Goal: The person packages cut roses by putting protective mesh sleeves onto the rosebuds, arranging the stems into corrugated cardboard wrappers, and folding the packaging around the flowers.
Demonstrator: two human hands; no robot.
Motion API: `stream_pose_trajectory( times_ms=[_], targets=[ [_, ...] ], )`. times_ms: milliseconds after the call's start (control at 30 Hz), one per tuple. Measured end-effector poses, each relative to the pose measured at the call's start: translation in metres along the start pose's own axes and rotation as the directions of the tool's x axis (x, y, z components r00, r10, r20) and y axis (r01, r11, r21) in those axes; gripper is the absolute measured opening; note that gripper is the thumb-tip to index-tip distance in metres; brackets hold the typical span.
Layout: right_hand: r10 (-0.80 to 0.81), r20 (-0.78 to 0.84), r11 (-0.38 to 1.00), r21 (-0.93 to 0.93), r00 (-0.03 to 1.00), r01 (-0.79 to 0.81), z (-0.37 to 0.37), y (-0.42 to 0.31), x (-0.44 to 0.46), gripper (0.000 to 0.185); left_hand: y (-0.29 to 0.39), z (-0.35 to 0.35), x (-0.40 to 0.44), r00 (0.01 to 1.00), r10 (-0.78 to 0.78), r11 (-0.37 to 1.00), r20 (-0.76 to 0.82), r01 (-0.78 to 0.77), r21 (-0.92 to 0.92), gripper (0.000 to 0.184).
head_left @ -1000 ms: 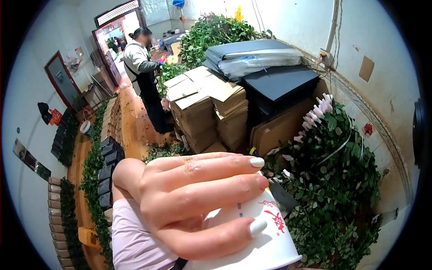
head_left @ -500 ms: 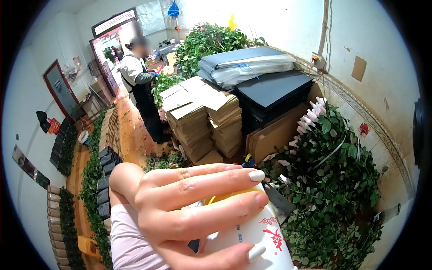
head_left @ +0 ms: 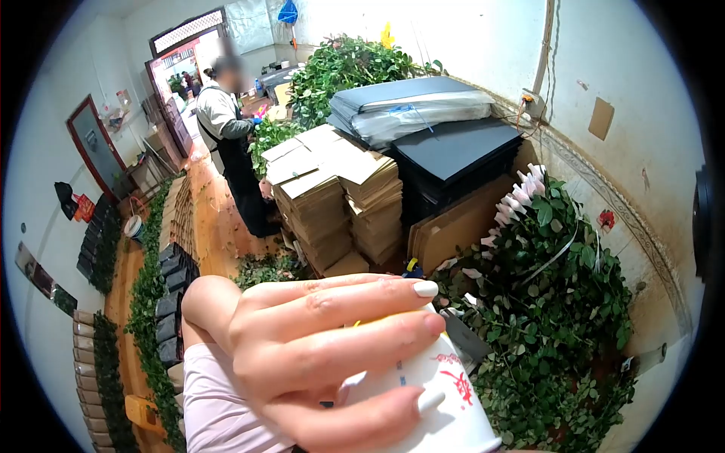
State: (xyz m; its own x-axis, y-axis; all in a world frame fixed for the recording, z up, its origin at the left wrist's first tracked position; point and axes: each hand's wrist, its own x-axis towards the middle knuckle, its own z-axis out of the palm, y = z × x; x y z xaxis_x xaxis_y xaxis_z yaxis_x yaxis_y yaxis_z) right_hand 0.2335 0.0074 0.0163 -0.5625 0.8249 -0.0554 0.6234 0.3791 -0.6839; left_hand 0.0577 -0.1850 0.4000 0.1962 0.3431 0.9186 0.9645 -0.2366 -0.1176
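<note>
- The left hand (head_left: 317, 347), at six o'clock, is partly closed, its bent fingers spread across the side of a white cup (head_left: 453, 408) and holding it.
- That cup lies tilted at five o'clock, red marks showing below the fingers, its rim towards the lower right.
- Can't tell how the right hand is; it's out of view.
- A pale pink sleeve (head_left: 226, 400) comes in at seven o'clock.
- Over at four o'clock, just beyond the cup, there's a big heap of leafy stems (head_left: 559, 325), pink-wrapped heads along its upper left edge.
- Round at eight o'clock sits a yellow stool (head_left: 142, 414), beside a long row of greenery (head_left: 145, 309).
- Towards twelve stand stacks of brown cardboard (head_left: 325, 204).
- Black sheets (head_left: 457, 151) are piled next to them at one o'clock, plastic-wrapped ones on top.
- At eleven, a person (head_left: 238, 166) in a dark apron stands by some greenery.
- Farther back, at twelve, rises another leafy pile (head_left: 351, 75); an open door (head_left: 168, 109) is at eleven.
</note>
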Motion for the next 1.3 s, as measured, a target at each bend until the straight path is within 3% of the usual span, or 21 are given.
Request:
stream_pose_trajectory(
  times_ms=[67,300,433,567,633,667,700,733,833,933,1067,1133,1200,1267,1300],
  targets=[
    [0.062,0.033,0.997,0.044,0.998,-0.063,-0.003,-0.004,-0.002,0.048,-0.008,-0.001,-0.003,1.0,0.019,0.999,0.017,-0.018,-0.039,0.043],
    [0.042,0.039,0.997,0.058,0.998,-0.044,0.0,0.003,-0.004,0.048,-0.023,-0.003,-0.022,0.994,-0.032,0.984,0.107,0.05,-0.171,0.042],
    [0.047,0.032,0.998,0.03,0.998,-0.048,-0.005,-0.007,-0.003,0.047,-0.026,0.016,-0.052,0.987,-0.161,0.932,-0.012,0.148,-0.331,0.027],
    [0.085,0.057,0.994,0.068,0.995,-0.089,-0.002,0.001,0.001,0.047,-0.04,-0.001,-0.075,0.92,-0.249,0.796,0.303,0.372,-0.478,0.04],
    [0.102,0.066,0.99,0.089,0.993,-0.108,-0.005,-0.01,-0.001,0.047,-0.04,0.0,-0.09,0.883,-0.355,0.677,0.308,0.47,-0.566,0.05],
    [0.194,0.096,0.975,0.093,0.976,-0.203,-0.007,-0.019,0.0,0.047,-0.044,-0.002,-0.098,0.87,-0.345,0.627,0.352,0.493,-0.603,0.051],
    [0.192,0.101,0.977,0.077,0.976,-0.201,-0.01,-0.024,-0.001,0.047,-0.049,-0.004,-0.106,0.855,-0.335,0.574,0.395,0.518,-0.634,0.052],
    [0.189,0.105,0.979,0.061,0.976,-0.196,-0.012,-0.027,0.0,0.046,-0.042,-0.01,-0.102,0.611,-0.628,0.28,0.482,0.755,-0.593,0.06],
    [0.13,0.053,0.987,0.09,0.99,-0.134,-0.003,-0.017,0.0,0.044,-0.076,-0.006,-0.139,0.632,-0.669,0.48,0.391,0.769,-0.423,0.077],
    [0.038,-0.009,0.997,0.074,0.999,-0.037,0.002,-0.005,0.0,0.044,-0.122,0.002,-0.159,0.6,-0.713,0.551,0.363,0.799,-0.24,0.075],
    [-0.063,-0.083,0.998,-0.005,0.995,0.063,0.001,-0.01,-0.001,0.045,-0.204,0.02,-0.178,0.511,-0.848,0.506,0.142,0.859,-0.075,0.064],
    [-0.072,-0.111,0.997,-0.042,0.991,0.068,0.001,-0.011,-0.002,0.045,-0.252,0.031,-0.188,0.572,-0.819,0.574,0.049,0.813,0.099,0.061],
    [-0.033,-0.134,0.999,-0.024,0.99,0.03,0.003,-0.013,-0.001,0.045,-0.299,0.044,-0.2,0.563,-0.826,0.557,0.031,0.805,0.203,0.061],
    [-0.026,-0.161,0.999,-0.051,0.987,0.018,0.001,-0.02,-0.001,0.045,-0.337,0.056,-0.206,0.58,-0.814,0.576,0.024,0.801,0.164,0.061],
    [-0.01,-0.159,0.997,-0.073,0.987,-0.001,0.002,-0.017,0.0,0.045,-0.351,0.061,-0.206,0.532,-0.846,0.52,0.033,0.811,0.268,0.062]
  ],
)
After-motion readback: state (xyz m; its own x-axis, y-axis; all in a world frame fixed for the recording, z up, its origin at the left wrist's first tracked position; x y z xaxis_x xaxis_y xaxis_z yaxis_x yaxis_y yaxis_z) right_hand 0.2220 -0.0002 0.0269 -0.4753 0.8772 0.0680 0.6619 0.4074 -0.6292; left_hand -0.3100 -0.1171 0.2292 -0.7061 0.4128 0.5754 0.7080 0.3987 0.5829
